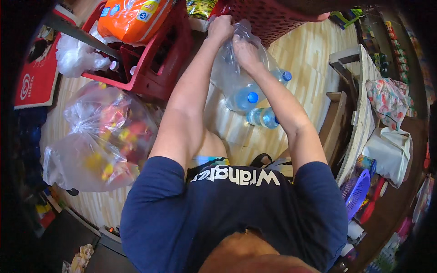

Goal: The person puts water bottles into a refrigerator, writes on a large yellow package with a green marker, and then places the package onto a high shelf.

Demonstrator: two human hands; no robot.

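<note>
A large clear plastic bag (pixel 222 73) stands before me on the floor, with blue-capped plastic bottles (pixel 243 99) inside it. My left hand (pixel 221 30) is closed on the gathered top of the bag. Just right of it and lower, my right hand (pixel 245 53) grips the same plastic; its fingertips are partly hidden by folds. Another clear bottle with a blue cap (pixel 262 117) lies by the bag's lower end, close under my right forearm; whether the bag covers it I cannot tell.
Behind the bag is a dark red perforated plastic basket (pixel 269 20). A red crate (pixel 143 73) holding bottles and an orange package (pixel 131 20) stands at upper left. Below it sits a knotted clear bag of colourful packets (pixel 99 140). A wooden rack (pixel 363 99) borders the right side.
</note>
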